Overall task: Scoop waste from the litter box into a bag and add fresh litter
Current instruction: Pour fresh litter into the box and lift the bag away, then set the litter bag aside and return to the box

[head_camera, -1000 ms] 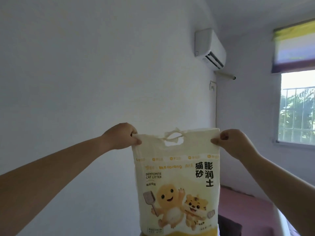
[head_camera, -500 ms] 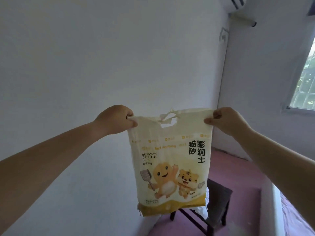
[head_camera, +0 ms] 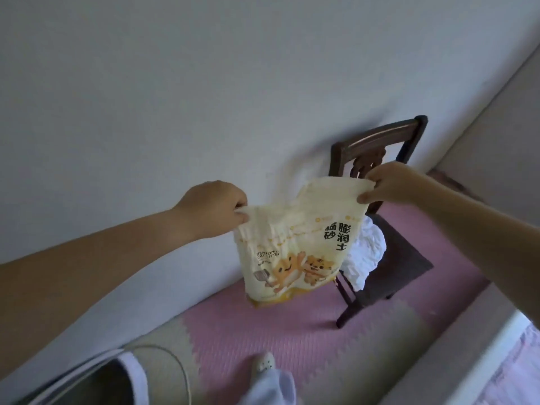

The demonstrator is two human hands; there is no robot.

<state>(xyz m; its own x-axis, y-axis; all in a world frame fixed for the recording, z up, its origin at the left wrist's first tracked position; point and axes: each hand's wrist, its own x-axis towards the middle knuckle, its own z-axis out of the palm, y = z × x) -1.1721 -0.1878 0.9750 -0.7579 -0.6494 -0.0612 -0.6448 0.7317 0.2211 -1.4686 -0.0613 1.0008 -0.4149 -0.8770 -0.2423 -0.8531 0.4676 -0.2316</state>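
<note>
A cream and yellow cat litter bag (head_camera: 295,247) with cartoon animals printed on it hangs in the air in front of me. My left hand (head_camera: 211,204) pinches its top left corner. My right hand (head_camera: 388,182) pinches its top right corner, a little higher and farther away. The bag's top edge sags between the two hands and the bag looks limp. At the bottom left stands a white box with a dark inside (head_camera: 108,381), only partly in view; it may be the litter box.
A dark wooden chair (head_camera: 400,258) stands against the white wall behind the bag, with a crumpled white bag (head_camera: 365,258) on its seat. Pink and beige foam mats (head_camera: 277,331) cover the floor. My foot in a slipper (head_camera: 263,366) shows at the bottom. A white ledge (head_camera: 467,355) runs along the right.
My view has tilted down from the wall and window to the floor and chair. Both hands have kept their hold on the bag's top corners, and the bag now hangs lower and crumpled.
</note>
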